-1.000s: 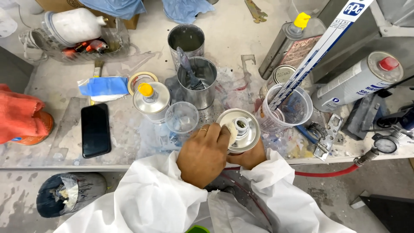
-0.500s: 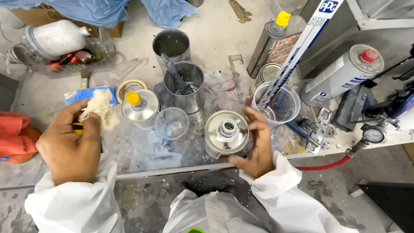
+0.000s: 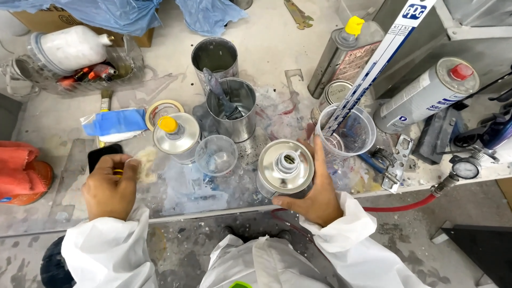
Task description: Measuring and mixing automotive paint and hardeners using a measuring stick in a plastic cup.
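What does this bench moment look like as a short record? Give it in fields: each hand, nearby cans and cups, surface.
left hand: left hand holds a pale rag and something yellow, over a black phone
right hand: right hand grips the side of an uncapped round metal can
capped can: yellow-capped can stands left of the small clear cup
open tins: tin with stirrer; empty tin behind it
mixing cup: large clear cup holds a measuring stick
surface: paint-spattered bench
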